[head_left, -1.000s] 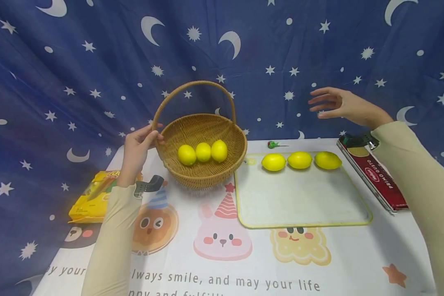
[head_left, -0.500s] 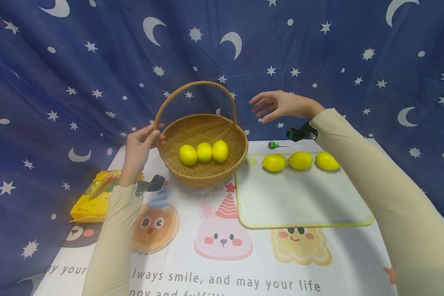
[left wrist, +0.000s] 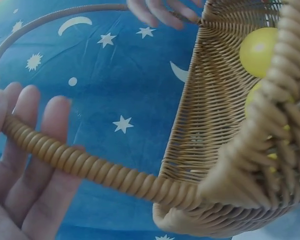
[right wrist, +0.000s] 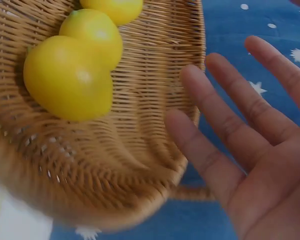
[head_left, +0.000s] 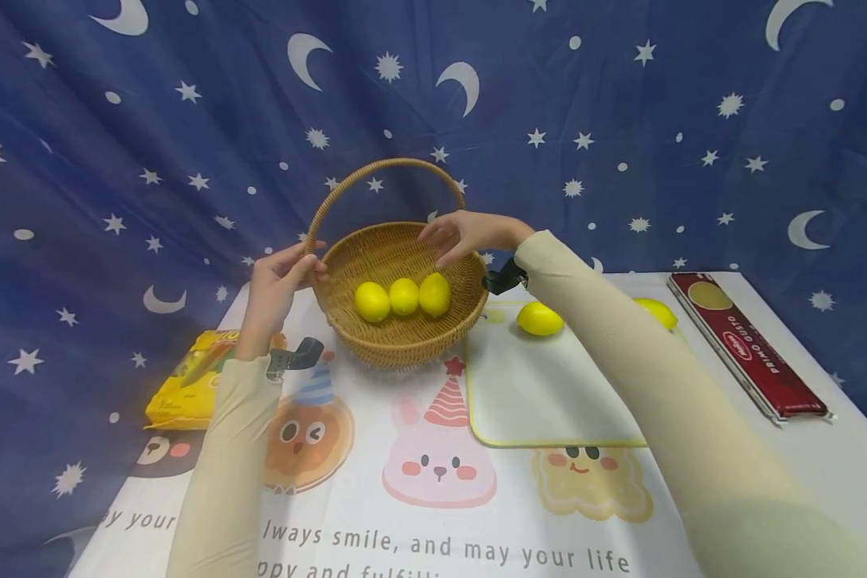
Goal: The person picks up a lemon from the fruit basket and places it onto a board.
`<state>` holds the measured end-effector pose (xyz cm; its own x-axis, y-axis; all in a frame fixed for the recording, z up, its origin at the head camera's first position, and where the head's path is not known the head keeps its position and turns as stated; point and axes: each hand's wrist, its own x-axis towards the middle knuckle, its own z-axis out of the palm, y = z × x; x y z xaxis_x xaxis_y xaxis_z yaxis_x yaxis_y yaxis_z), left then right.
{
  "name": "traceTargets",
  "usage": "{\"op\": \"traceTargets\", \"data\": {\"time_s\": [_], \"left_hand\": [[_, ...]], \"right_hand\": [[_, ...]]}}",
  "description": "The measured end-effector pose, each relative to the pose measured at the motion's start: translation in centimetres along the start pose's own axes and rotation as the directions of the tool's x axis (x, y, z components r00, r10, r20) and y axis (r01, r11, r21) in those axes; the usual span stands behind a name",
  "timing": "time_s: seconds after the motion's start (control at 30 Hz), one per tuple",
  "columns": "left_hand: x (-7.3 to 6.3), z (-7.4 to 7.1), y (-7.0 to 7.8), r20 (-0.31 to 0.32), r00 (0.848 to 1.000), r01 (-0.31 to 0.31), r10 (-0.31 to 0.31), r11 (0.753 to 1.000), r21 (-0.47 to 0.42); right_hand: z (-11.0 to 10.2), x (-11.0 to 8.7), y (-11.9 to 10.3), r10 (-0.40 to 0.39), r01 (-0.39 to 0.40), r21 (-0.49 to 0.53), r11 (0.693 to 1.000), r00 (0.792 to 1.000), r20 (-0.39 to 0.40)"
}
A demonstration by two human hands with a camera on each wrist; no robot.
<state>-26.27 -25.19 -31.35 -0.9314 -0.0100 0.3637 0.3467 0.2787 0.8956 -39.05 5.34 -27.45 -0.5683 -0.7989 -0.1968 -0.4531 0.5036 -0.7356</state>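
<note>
A brown wicker basket [head_left: 405, 351] with a tall arched handle stands tilted towards me at the table's back, three yellow lemons [head_left: 404, 297] in a row inside. My left hand [head_left: 273, 281] grips the handle [left wrist: 90, 162] low on its left side, thumb in front and fingers behind. Over the basket's right part hovers my right hand [head_left: 477, 231], fingers loosely bent and apart, holding nothing. In the right wrist view its fingertips [right wrist: 179, 125] overlap the rim, beside the nearest lemon [right wrist: 67, 77].
Right of the basket lies a white board with a yellow edge [head_left: 535, 401], bearing a lemon [head_left: 539, 319] and another lemon [head_left: 657, 311]; my right sleeve crosses between them. A red packet [head_left: 755, 349] lies farther right, a yellow bag [head_left: 184, 393] at left. A blue star-patterned curtain [head_left: 621, 120] hangs behind.
My right hand has swept left and down from above the board's right side to over the basket. The left hand keeps its hold on the handle; the lemons have stayed in place.
</note>
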Motion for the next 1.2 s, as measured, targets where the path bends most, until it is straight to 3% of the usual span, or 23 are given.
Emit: {"op": "traceTargets", "data": {"time_s": [0.17,0.27,0.37,0.53,0.6,0.67,0.73,0.97,1.2], "left_hand": [[0.6,-0.9,0.2,0.105,0.994,0.033,-0.038,0.998,0.056],[1.2,-1.6,0.3,0.192,0.978,0.065,-0.077,0.995,0.071],[1.8,-2.4,0.5,0.288,0.952,0.086,-0.103,0.994,0.071],[2.9,-3.4,1.1,0.430,0.892,0.102,-0.139,0.989,0.108],[3.4,-3.6,1.5,0.467,0.871,0.108,-0.155,0.986,0.127],[3.8,-3.6,2.0,0.484,0.860,0.115,-0.162,0.985,0.125],[4.3,-3.4,2.5,0.480,0.862,0.128,-0.164,0.986,0.107],[4.9,-2.7,3.1,0.418,0.898,0.128,-0.139,0.990,0.055],[4.8,-2.8,2.5,0.418,0.902,0.133,-0.110,0.991,-0.027]], "right_hand": [[1.0,1.6,0.4,0.043,-0.043,-0.005,0.999,0.999,-0.012],[1.6,2.4,0.6,0.064,-0.064,0.012,0.998,0.998,-0.027],[2.2,3.2,0.9,0.066,-0.066,0.008,0.998,0.997,-0.033],[3.0,4.3,1.4,0.089,-0.091,-0.036,0.995,0.995,-0.044],[3.2,4.6,1.7,0.122,-0.125,-0.049,0.991,0.991,-0.057],[3.3,4.8,1.9,0.154,-0.159,-0.073,0.985,0.986,-0.067],[3.4,4.9,2.1,0.185,-0.189,-0.070,0.979,0.980,-0.067],[4.0,5.3,2.5,0.245,-0.246,-0.034,0.969,0.969,-0.038],[4.7,5.5,2.9,0.287,-0.285,-0.108,0.953,0.958,0.010]]}}
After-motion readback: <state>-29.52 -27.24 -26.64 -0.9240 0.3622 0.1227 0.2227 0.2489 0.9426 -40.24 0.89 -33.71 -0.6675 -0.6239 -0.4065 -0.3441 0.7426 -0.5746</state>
